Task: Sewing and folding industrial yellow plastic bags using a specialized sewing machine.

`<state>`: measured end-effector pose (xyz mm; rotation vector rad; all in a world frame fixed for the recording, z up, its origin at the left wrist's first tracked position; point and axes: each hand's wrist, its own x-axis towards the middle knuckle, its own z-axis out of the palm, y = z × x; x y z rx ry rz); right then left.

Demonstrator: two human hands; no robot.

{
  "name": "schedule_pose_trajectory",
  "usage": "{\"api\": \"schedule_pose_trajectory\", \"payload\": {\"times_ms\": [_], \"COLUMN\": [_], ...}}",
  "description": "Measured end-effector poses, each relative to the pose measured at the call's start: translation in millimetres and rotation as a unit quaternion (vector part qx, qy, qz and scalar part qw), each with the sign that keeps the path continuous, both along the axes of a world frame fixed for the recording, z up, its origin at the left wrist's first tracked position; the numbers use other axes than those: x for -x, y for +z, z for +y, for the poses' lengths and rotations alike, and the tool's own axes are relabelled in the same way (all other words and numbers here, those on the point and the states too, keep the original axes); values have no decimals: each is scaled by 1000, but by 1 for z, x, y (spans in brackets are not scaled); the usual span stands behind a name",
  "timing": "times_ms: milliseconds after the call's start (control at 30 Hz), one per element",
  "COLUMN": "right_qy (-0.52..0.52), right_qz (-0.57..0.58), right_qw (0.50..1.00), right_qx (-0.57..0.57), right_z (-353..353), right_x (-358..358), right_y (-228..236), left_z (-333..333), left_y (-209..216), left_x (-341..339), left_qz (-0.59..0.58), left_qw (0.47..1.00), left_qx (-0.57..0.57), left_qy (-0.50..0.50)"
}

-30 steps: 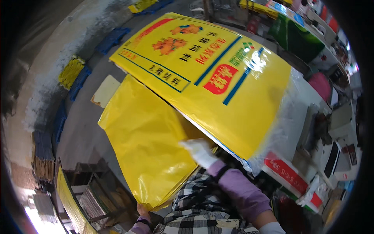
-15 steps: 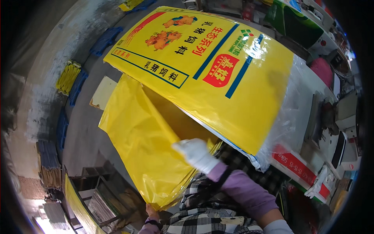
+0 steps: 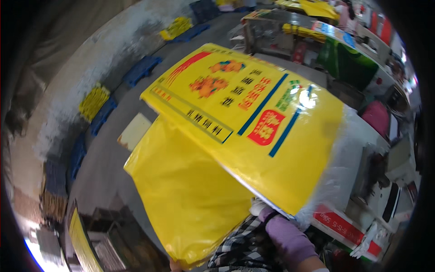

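Observation:
A pile of yellow printed sacks (image 3: 299,158) with blue stripes and a red emblem lies in front of me, slanting down to the right. From beneath its near edge a plain yellow sack (image 3: 190,181) spreads toward my body. At that sack's lowest corner, the fingertips of my left hand (image 3: 176,264) are closed on its edge; most of this hand is out of the picture. My right hand (image 3: 258,207), in a white glove with a purple sleeve behind it, is at the near edge of the pile. Its fingers are hidden there between the plain sack and the printed ones.
Clear plastic film (image 3: 337,149) covers the table's right side. A red and white bag (image 3: 340,224) and a white glove (image 3: 371,240) lie lower right. Blue pallets (image 3: 141,70) with yellow bundles (image 3: 94,100) line the wall. A dark rack (image 3: 108,231) stands lower left.
My right hand has moved from on top of the plain sack to the pile's edge. The plain sack now lies flatter, its dark gap closed. The whole view has shifted.

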<state>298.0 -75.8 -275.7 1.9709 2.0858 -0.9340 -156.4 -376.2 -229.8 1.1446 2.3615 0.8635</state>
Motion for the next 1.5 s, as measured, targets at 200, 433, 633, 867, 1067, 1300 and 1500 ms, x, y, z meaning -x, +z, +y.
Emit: {"api": "schedule_pose_trajectory", "payload": {"times_ms": [200,433,633,867,1067,1300,1500], "right_qy": [-42,36,41,-285,-248,-333,-498], "right_qz": [-489,291,215,182,136,141,491], "right_qw": [780,818,966,745,870,822,641], "right_qx": [-389,-495,-134,-575,-403,-440,-316], "right_z": [-44,-82,-166,-117,-93,-98,-60], "right_x": [-5,2,-92,-179,-158,-159,-122], "right_y": [-80,176,305,349,325,337,322], "left_z": [136,300,377,349,343,333,340], "left_y": [85,280,212,253,261,273,247], "left_x": [-96,-460,-532,-505,-490,-485,-474], "left_qz": [189,-16,-128,-456,-485,-406,-367], "left_qw": [951,663,684,682,696,716,709], "left_qx": [-40,-220,-56,145,85,-4,-130], "left_qy": [-240,-716,-716,-554,-523,-568,-588]}}
